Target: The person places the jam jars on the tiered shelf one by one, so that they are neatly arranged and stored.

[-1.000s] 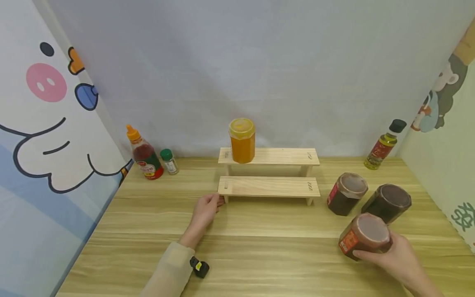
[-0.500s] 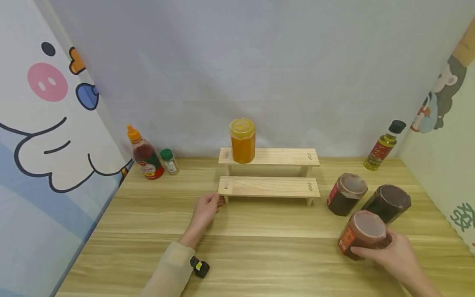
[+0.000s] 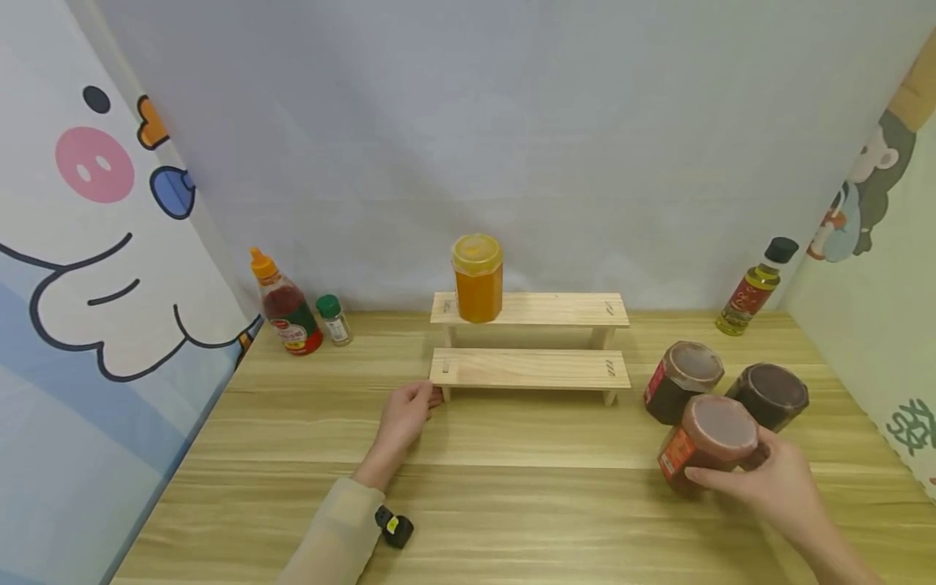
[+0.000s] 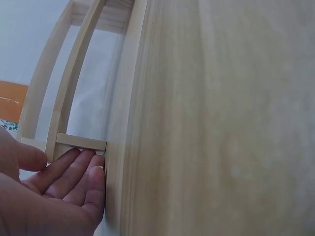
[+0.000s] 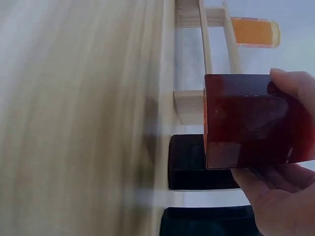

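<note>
My right hand (image 3: 778, 483) holds a hexagonal jar of reddish-brown sauce (image 3: 720, 435) with an orange label, thumb on its near side. In the right wrist view the jar's base (image 5: 231, 123) is raised off the table. My left hand (image 3: 402, 414) touches the left end of a two-step wooden rack (image 3: 530, 368). In the left wrist view its fingertips (image 4: 86, 155) rest against the rack's leg (image 4: 81, 141), fingers fairly straight, and the thumb is at the board's end. On the upper step stands a jar of honey-coloured contents (image 3: 478, 284).
Two dark jars, one with a red label (image 3: 680, 386) and one behind the held jar (image 3: 773, 394), stand right of the rack. An oil bottle (image 3: 749, 292) is at the back right. A red sauce bottle (image 3: 288, 313) and a green-capped shaker (image 3: 335, 321) stand at the back left.
My right hand has lifted the reddish-brown jar and carried it slightly forward and left; it now covers more of the dark jar behind. My left hand stays at the rack.
</note>
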A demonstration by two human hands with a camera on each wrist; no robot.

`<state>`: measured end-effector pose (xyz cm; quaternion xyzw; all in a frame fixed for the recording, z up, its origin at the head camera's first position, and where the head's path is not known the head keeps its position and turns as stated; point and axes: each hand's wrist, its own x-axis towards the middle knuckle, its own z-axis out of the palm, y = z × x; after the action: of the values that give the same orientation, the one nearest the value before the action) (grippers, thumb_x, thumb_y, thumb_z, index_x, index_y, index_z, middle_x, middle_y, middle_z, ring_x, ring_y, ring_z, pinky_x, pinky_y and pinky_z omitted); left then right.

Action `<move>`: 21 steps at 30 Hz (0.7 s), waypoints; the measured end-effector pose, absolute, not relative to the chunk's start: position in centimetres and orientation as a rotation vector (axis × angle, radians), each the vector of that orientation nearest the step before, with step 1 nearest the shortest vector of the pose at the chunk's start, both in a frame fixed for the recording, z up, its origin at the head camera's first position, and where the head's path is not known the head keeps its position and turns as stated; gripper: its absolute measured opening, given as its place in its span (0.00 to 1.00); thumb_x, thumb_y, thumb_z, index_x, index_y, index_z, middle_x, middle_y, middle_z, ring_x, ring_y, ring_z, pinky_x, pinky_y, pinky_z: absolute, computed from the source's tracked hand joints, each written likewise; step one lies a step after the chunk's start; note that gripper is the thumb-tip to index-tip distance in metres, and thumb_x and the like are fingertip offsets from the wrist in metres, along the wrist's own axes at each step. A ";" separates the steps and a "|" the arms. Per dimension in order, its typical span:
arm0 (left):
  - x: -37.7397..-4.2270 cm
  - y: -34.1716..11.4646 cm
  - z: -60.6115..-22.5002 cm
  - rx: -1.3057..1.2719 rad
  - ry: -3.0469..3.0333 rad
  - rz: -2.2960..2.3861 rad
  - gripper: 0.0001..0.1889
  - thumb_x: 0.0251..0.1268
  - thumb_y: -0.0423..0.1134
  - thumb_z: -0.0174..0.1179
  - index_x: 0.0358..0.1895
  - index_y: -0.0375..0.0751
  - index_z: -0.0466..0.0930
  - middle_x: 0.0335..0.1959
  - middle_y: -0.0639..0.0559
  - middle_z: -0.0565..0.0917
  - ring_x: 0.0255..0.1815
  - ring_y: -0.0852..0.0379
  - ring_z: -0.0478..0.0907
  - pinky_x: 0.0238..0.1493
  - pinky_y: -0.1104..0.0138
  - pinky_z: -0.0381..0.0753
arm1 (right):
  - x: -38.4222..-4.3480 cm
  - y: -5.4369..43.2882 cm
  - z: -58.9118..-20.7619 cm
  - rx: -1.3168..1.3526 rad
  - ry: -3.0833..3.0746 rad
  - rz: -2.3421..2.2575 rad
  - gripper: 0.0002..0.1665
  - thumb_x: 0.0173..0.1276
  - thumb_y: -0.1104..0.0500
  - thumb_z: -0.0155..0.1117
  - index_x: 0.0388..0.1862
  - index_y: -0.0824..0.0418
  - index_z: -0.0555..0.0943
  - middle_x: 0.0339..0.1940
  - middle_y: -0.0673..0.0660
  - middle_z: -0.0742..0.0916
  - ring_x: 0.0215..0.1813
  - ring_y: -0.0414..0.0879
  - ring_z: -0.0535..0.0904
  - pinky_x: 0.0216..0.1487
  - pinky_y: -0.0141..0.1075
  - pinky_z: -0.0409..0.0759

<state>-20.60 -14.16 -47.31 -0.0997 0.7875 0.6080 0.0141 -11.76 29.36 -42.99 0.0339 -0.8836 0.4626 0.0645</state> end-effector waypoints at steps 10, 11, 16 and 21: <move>-20.6 -14.2 -47.4 -0.311 2.440 1.892 0.22 0.77 0.42 0.43 0.57 0.26 0.75 0.50 0.37 0.81 0.53 0.45 0.78 0.51 0.56 0.77 | -12.8 28.7 -41.3 0.242 -2.602 1.436 0.39 0.45 0.63 0.81 0.56 0.70 0.75 0.48 0.45 0.83 0.47 0.31 0.78 0.44 0.24 0.76; -20.6 -14.2 -47.4 -0.311 2.440 1.893 0.22 0.77 0.42 0.43 0.57 0.26 0.75 0.49 0.37 0.81 0.53 0.45 0.78 0.51 0.56 0.77 | -12.9 28.7 -41.1 0.245 -2.600 1.440 0.39 0.45 0.63 0.81 0.56 0.70 0.75 0.48 0.45 0.83 0.47 0.32 0.78 0.43 0.24 0.77; -20.6 -14.1 -47.3 -0.307 2.441 1.895 0.21 0.77 0.42 0.43 0.56 0.26 0.76 0.49 0.37 0.81 0.53 0.45 0.78 0.51 0.56 0.77 | -13.3 28.6 -40.6 0.229 -2.622 1.431 0.40 0.45 0.62 0.82 0.58 0.68 0.75 0.47 0.45 0.83 0.46 0.32 0.79 0.41 0.26 0.79; -20.5 -14.1 -47.2 -0.301 2.437 1.898 0.21 0.77 0.41 0.43 0.56 0.25 0.75 0.49 0.36 0.81 0.53 0.45 0.78 0.51 0.56 0.77 | -13.7 28.2 -39.8 0.233 -2.630 1.437 0.40 0.46 0.62 0.81 0.58 0.69 0.75 0.47 0.49 0.83 0.45 0.32 0.79 0.39 0.29 0.80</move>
<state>-20.54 -14.06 -47.16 -0.0969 0.7852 0.6113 0.0190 -13.70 28.21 -39.84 0.0772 -0.8729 0.4769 0.0680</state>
